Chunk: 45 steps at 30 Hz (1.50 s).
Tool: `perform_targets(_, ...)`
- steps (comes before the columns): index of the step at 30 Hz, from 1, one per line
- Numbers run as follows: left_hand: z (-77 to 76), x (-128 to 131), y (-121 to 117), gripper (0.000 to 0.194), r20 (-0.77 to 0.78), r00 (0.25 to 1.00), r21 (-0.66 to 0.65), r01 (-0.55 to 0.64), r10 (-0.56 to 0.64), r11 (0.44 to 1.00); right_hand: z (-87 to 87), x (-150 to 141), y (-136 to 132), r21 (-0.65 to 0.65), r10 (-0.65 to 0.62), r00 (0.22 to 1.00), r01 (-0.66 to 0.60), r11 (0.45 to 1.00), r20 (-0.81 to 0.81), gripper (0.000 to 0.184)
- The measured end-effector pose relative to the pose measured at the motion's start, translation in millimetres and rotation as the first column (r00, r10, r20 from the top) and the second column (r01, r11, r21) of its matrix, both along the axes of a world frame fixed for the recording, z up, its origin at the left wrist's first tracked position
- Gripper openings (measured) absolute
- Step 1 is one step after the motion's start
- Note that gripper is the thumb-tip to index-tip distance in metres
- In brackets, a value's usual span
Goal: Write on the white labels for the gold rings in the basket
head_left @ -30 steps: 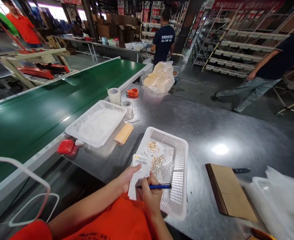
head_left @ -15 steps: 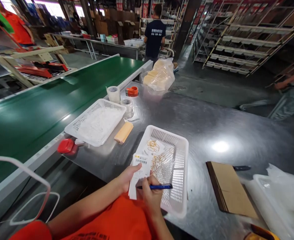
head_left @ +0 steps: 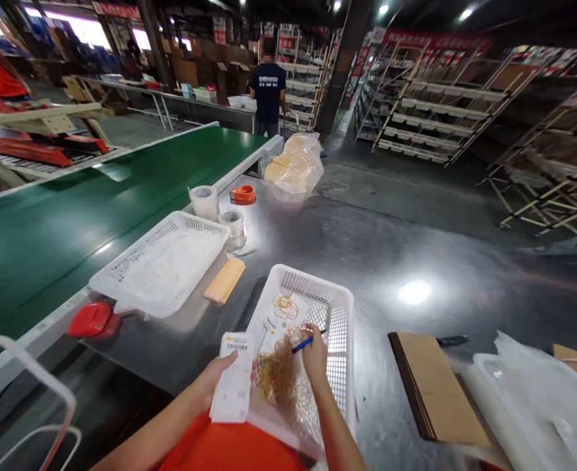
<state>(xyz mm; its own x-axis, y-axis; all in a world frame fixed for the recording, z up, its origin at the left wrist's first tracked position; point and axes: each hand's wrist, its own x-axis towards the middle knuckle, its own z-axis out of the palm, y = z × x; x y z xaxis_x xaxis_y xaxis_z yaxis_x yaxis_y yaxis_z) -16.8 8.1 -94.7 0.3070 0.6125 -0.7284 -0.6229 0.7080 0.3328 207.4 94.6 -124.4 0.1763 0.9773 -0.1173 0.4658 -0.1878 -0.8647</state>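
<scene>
A white paper slip (head_left: 233, 386) printed with a barcode is held upright in the left hand (head_left: 214, 379), fingers closed on its left edge, above the near edge of the metal worktop (head_left: 377, 261). A blue pen (head_left: 302, 344) is gripped in the right hand (head_left: 315, 350), fingers closed around it, the hand being inside the near white perforated basket (head_left: 340, 327). This basket stands at the near edge of the worktop, and a heap of tan rubber bands (head_left: 275, 376) lies in its near part, just beside the slip. Further back in the same basket a small white sheet (head_left: 283, 311) is seen with a few more rubber bands on it.

A second white perforated basket (head_left: 122, 268) is set at the left edge of the worktop, next to the green conveyor belt (head_left: 72, 209); it is filled with clear or whitish plastic bags (head_left: 165, 265). A red object (head_left: 91, 318) lies by its near corner and a tan flat block (head_left: 224, 280) is placed between the two baskets. Two tape rolls (head_left: 204, 199) and an orange tape dispenser (head_left: 243, 194) stand behind the left basket. A plastic bag of pale contents (head_left: 296, 165) rests at the far edge. On the right side of the worktop a stack of brown cardboard (head_left: 436, 386) lies flat, and a clear plastic tray (head_left: 528, 405) with crumpled film occupies the near right corner.
</scene>
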Motion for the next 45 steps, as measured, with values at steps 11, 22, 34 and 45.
perform_targets(11,-8.2,4,-5,0.038,-0.018,0.997,-0.045,-0.081,0.08,0.996,-43.2,-86,34,-0.084,0.368,0.763,-0.385,0.919,0.531,0.025)
perform_targets(22,-5.7,6,-2,0.039,0.021,0.999,-0.021,-0.032,0.033,0.999,-5.5,-13,2,0.021,-0.009,0.974,0.004,1.0,0.225,0.026)
perform_targets(34,19.7,6,19,0.061,-0.544,0.835,0.51,0.406,-0.081,0.759,82.1,-27,-88,-0.251,-0.363,0.877,0.292,0.923,-0.315,0.073)
perform_targets(45,51.6,10,1,0.047,-0.436,0.859,0.583,0.496,-0.268,0.643,118.2,-81,-106,-0.384,-0.42,0.595,0.195,0.903,-0.685,0.062)
